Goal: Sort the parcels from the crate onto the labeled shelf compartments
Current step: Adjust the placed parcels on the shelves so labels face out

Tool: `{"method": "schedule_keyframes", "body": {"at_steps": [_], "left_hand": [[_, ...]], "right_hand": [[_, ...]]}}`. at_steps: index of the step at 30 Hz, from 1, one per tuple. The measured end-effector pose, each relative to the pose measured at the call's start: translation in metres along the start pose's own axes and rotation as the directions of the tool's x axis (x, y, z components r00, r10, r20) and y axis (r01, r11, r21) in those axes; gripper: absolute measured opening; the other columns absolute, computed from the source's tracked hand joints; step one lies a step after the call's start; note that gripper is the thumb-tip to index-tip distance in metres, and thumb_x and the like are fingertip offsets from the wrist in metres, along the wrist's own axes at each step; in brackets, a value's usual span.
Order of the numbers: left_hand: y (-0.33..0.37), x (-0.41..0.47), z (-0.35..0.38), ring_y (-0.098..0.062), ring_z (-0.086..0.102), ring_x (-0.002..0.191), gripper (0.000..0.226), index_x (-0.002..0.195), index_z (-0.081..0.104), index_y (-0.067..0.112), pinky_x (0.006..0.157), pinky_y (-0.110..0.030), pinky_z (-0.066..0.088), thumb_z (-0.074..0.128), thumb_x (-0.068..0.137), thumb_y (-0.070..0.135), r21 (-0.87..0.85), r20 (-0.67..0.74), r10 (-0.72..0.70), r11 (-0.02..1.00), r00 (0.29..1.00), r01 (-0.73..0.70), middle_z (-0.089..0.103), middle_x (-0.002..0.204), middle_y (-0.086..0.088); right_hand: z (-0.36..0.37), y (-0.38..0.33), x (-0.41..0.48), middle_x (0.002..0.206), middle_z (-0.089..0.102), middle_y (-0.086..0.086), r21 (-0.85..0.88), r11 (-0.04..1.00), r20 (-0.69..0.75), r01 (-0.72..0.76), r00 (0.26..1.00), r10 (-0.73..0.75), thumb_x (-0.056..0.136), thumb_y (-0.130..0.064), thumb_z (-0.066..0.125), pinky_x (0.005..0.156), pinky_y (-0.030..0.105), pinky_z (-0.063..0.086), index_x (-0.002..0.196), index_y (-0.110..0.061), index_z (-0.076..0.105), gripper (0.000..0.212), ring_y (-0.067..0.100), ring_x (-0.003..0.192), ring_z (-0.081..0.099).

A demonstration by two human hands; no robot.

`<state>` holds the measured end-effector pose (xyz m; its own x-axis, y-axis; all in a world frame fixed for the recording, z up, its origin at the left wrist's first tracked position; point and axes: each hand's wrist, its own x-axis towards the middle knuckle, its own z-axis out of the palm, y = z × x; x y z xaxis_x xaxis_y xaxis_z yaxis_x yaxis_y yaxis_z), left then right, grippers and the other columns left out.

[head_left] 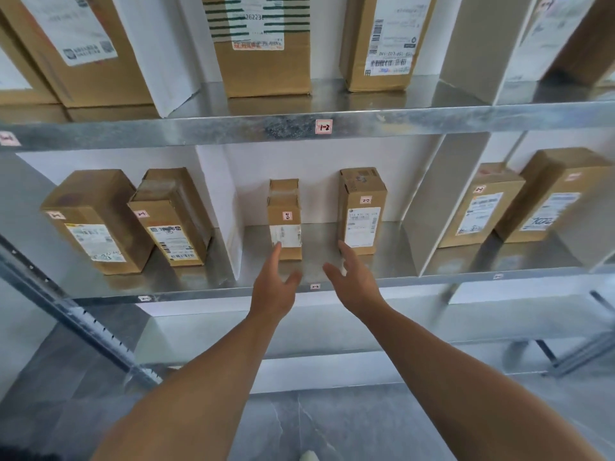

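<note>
- Two bare forearms rise from the bottom of view toward the rack, with open space between them.
- Fingers [277,252] of the left hand [273,287] lie straight and close together, holding nothing. Their tips are at the lower front of the small parcel [285,211], but I cannot tell whether they actually touch it. The thumb juts out to the right.
- Fingers [347,252] of the right hand [357,282] are spread wide and relaxed, also holding nothing. Their tips are just before the bottom left corner of the taller parcel [362,207].
- Both parcels stand upright on the middle shelf [319,241], apart from each other with bare metal between them. The palms hover over the shelf's front lip, either side of the 2-2 tag [315,286].
- A white divider [219,201] closes the compartment on the left, with an open strip between it and the small parcel. A grey divider [439,207] leans on the right, with room beside the taller parcel.
- The neighbouring compartments each hold two upright boxes, and the upper shelf edge [233,131] runs overhead.
</note>
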<state>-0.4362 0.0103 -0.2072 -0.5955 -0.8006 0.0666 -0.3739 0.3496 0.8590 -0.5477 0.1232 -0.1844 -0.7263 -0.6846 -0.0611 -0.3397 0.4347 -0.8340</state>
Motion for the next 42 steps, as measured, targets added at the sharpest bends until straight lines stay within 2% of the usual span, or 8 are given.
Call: {"method": "schedule_keyframes", "body": {"at_steps": [10,16,21,25,30,33,37,42], "left_hand": [[0.017,-0.008,0.031,-0.025,0.027,0.151,0.075,0.159,0.022,0.027,0.117,-0.041,0.03,0.063,0.097,0.037,0.023,0.046,0.006,1.0,0.999,-0.007,0.022,0.166,0.004],[0.036,0.028,0.061,-0.025,0.027,0.151,0.077,0.158,0.023,0.029,0.118,-0.043,0.029,0.066,0.096,0.038,-0.028,0.063,-0.006,1.0,0.998,0.007,0.025,0.165,0.002],[0.054,0.065,0.094,-0.027,0.031,0.149,0.079,0.159,0.021,0.029,0.118,-0.047,0.032,0.067,0.095,0.036,-0.023,0.073,-0.012,1.0,0.997,0.014,0.03,0.163,0.001],[0.065,0.093,0.112,-0.029,0.029,0.149,0.083,0.16,0.015,0.029,0.116,-0.047,0.032,0.067,0.095,0.034,0.03,0.071,-0.047,0.999,0.996,0.045,0.028,0.164,0.001],[0.068,0.119,0.125,-0.027,0.029,0.15,0.089,0.16,0.008,0.033,0.116,-0.048,0.033,0.068,0.094,0.033,0.047,0.093,-0.067,0.997,0.993,0.063,0.026,0.165,0.003],[0.071,0.132,0.13,-0.024,0.029,0.15,0.09,0.161,0.006,0.031,0.118,-0.044,0.03,0.068,0.095,0.03,0.028,0.103,-0.061,0.998,0.993,0.059,0.027,0.164,0.004],[0.068,0.145,0.137,-0.016,0.044,0.138,0.08,0.157,0.017,0.033,0.112,-0.038,0.038,0.068,0.096,0.025,0.017,0.099,-0.022,1.0,0.995,0.021,0.048,0.151,0.008],[0.066,0.151,0.14,0.006,0.043,0.114,0.067,0.155,0.025,0.031,0.086,-0.006,0.028,0.06,0.1,0.015,0.0,0.132,0.012,1.0,0.991,-0.012,0.049,0.128,0.022]], "right_hand": [[-0.031,0.019,-0.006,0.165,0.027,-0.001,0.025,0.999,-0.06,-0.023,0.998,0.024,0.101,-0.04,0.055,0.119,0.049,0.034,0.157,-0.028,0.025,0.065,0.027,0.149,0.033],[-0.059,0.025,0.029,0.161,0.036,0.001,0.068,0.997,-0.066,-0.023,0.997,0.027,0.104,-0.031,0.055,0.116,0.041,0.034,0.158,-0.025,0.024,0.063,0.026,0.147,0.035],[-0.082,0.036,0.07,0.157,0.042,0.004,0.048,0.999,-0.106,-0.022,0.994,0.027,0.102,-0.027,0.057,0.114,0.04,0.035,0.158,-0.025,0.025,0.064,0.026,0.144,0.04],[-0.095,0.044,0.102,0.162,0.036,0.002,0.061,0.997,-0.076,-0.047,0.996,0.052,0.103,-0.033,0.055,0.115,0.042,0.034,0.161,-0.028,0.013,0.072,0.028,0.145,0.038],[-0.096,0.051,0.136,0.159,0.041,-0.001,0.102,0.991,-0.027,-0.084,0.996,0.087,0.102,-0.036,0.057,0.112,0.043,0.04,0.16,-0.038,0.007,0.078,0.028,0.14,0.046],[-0.095,0.055,0.15,0.155,0.045,-0.003,0.114,0.992,-0.009,-0.051,0.999,0.052,0.1,-0.032,0.061,0.108,0.035,0.041,0.16,-0.04,0.005,0.082,0.023,0.137,0.048],[-0.088,0.062,0.163,0.147,0.052,-0.011,0.146,0.989,0.009,-0.007,1.0,0.006,0.1,-0.023,0.06,0.105,0.031,0.042,0.159,-0.042,0.008,0.081,0.017,0.132,0.052],[-0.083,0.069,0.172,0.141,0.058,-0.013,0.194,0.981,-0.007,0.015,1.0,-0.014,0.1,-0.016,0.058,0.098,0.024,0.042,0.158,-0.04,0.015,0.076,0.01,0.125,0.056]]}}
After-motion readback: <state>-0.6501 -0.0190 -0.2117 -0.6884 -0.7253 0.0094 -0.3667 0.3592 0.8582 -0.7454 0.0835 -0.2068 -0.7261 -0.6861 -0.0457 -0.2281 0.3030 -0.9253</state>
